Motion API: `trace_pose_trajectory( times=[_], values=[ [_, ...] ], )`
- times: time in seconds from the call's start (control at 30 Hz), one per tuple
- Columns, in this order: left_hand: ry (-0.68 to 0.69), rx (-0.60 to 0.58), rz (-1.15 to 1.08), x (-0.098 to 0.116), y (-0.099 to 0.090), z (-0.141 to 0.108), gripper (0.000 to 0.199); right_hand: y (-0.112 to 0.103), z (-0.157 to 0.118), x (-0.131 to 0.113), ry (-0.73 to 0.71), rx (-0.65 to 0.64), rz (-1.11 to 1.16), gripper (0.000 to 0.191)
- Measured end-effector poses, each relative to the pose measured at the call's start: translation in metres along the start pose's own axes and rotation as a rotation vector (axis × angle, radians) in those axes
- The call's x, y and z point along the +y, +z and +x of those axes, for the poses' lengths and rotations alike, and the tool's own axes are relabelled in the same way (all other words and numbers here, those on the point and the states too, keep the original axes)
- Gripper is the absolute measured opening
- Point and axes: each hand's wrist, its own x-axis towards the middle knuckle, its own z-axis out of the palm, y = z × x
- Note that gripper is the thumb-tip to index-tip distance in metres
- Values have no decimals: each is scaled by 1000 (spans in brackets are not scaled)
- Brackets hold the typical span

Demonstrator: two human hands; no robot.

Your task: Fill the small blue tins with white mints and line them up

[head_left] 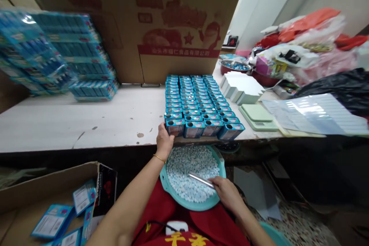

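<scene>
Rows of small blue tins point(194, 128) with dark round openings stand packed together at the table's front edge. My left hand point(165, 138) is closed at the front left corner tin, its fingers against the tin's side. Below the edge, a turquoise basin point(223, 165) full of small pale pellets point(191, 157) rests on my lap. In my right hand point(225, 188) is a silver metal scoop point(201, 180), its far end over the pellets.
Stacked blue packs point(92, 90) stand at the left of the white table point(115, 123), before a large carton point(173, 19). To the right are white trays point(242, 86), a green scale point(257, 115) and plastic bags point(314, 46). An open box point(52, 180) sits lower left.
</scene>
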Motion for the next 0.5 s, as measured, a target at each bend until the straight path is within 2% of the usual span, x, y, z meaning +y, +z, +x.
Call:
trace_pose_trajectory(
  times=[0.07, 0.1, 0.17, 0.2, 0.27, 0.33, 0.43, 0.5],
  values=[
    [47, 19, -12, -5, -7, -6, 60, 6, 1, 1, -9, 7, 21, 40],
    [76, 41, -20, -9, -17, -11, 62, 9, 3, 2, -19, 15, 35, 40],
    [103, 93, -19, -25, -52, -24, 62, 16, 7, 4, -50, 35, 80, 39],
    [104, 146, 14, -39, -78, -31, 60, 21, 11, 6, -67, 43, 115, 39],
    [44, 292, 151, -79, -141, -49, 63, 32, 20, 10, -76, 41, 215, 39],
    [-139, 331, 366, -129, -211, -71, 65, 45, 30, 13, -28, 5, 341, 41],
    [-479, 158, 613, -193, -302, -118, 61, 62, 38, 18, 101, -48, 478, 44],
    [-647, 22, 640, -211, -341, -156, 60, 70, 38, 24, 158, -35, 502, 45]
  ],
)
